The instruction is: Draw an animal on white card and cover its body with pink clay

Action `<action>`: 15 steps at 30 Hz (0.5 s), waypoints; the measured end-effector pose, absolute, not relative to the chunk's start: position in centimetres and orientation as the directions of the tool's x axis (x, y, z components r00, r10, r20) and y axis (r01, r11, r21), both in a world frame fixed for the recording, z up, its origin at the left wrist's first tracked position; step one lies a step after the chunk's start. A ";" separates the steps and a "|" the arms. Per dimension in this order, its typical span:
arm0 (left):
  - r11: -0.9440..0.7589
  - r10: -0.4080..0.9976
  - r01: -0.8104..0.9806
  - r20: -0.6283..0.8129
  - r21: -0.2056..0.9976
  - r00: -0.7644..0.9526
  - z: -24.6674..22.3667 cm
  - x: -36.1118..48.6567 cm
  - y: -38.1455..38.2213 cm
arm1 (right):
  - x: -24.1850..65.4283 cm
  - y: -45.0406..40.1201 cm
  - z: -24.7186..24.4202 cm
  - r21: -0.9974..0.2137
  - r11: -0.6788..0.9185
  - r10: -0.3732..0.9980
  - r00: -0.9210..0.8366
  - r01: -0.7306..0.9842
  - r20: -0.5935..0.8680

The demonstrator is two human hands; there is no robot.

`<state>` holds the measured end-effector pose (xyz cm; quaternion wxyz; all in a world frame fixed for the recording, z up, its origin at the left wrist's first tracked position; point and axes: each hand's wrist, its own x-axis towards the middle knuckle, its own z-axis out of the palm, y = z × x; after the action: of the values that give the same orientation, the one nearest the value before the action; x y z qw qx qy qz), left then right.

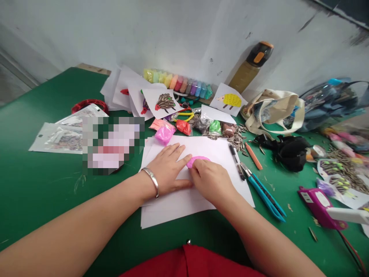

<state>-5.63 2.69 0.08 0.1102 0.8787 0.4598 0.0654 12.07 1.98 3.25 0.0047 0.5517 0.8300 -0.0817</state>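
Flat on a stack of white paper (170, 215) lies my left hand (170, 169), fingers spread, a silver bangle at its wrist. A flattened patch of pink modelling clay (198, 158) sits on the top sheet near its fingertips. My right hand (211, 179) is curled closed with its knuckles and fingers pressed onto the clay, hiding part of it. Just beyond the left hand is a bag of pink clay (165, 134). Right of the right hand, a black pen (236, 161) rests on the paper's edge.
A blue utility knife (266, 196) and an orange stick (253, 156) lie at right. Sunflower seeds (238, 140), clay packets (184, 127) and seed-covered hedgehog pictures (164, 104) are behind. Against the wall leans a bottle (250, 65). A magenta glue gun (321, 207) is far right.
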 end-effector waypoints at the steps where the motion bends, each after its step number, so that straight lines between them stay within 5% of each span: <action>1: -0.549 0.824 0.795 0.009 0.258 0.566 0.1 -5.6 2.7 | 11.9 2.1 3.5 -0.124 0.373 0.916 -0.386 0.920 -0.111; 15: -0.537 0.829 0.799 -0.008 0.271 0.559 0.5 -5.5 2.6 | 10.6 2.7 3.8 -0.127 0.349 0.918 -0.366 0.929 -0.152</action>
<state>-5.51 2.63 0.50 0.1224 0.8745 0.4654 0.0606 10.62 2.66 3.76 0.0269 0.5626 0.8207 -0.0959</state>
